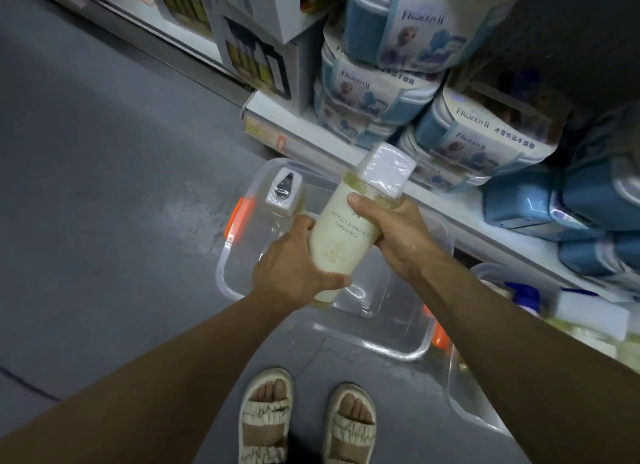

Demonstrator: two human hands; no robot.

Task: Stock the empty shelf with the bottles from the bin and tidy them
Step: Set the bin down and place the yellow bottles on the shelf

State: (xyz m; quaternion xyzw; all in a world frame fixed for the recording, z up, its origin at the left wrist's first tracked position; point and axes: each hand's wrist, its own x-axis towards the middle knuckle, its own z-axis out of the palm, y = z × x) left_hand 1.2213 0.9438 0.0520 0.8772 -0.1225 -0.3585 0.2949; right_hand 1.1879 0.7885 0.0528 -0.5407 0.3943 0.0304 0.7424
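Observation:
A cream bottle [341, 235] with a white plastic-wrapped cap is held tilted above the clear plastic bin [408, 339] on the floor. My left hand [294, 273] grips its lower body. My right hand [391, 230] grips it just below the cap. A second bottle [284, 192] with a white cap stands in the far left corner of the bin, partly hidden behind my left hand. The bin has orange handles and little else visible inside.
A white shelf [346, 152] runs diagonally beside the bin, stacked with blue Frozen II boxes [485, 131] and white cartons [256, 58]. A second clear container [467, 391] sits at right under the shelf. Grey floor lies at left; sandalled feet [304, 418] are below.

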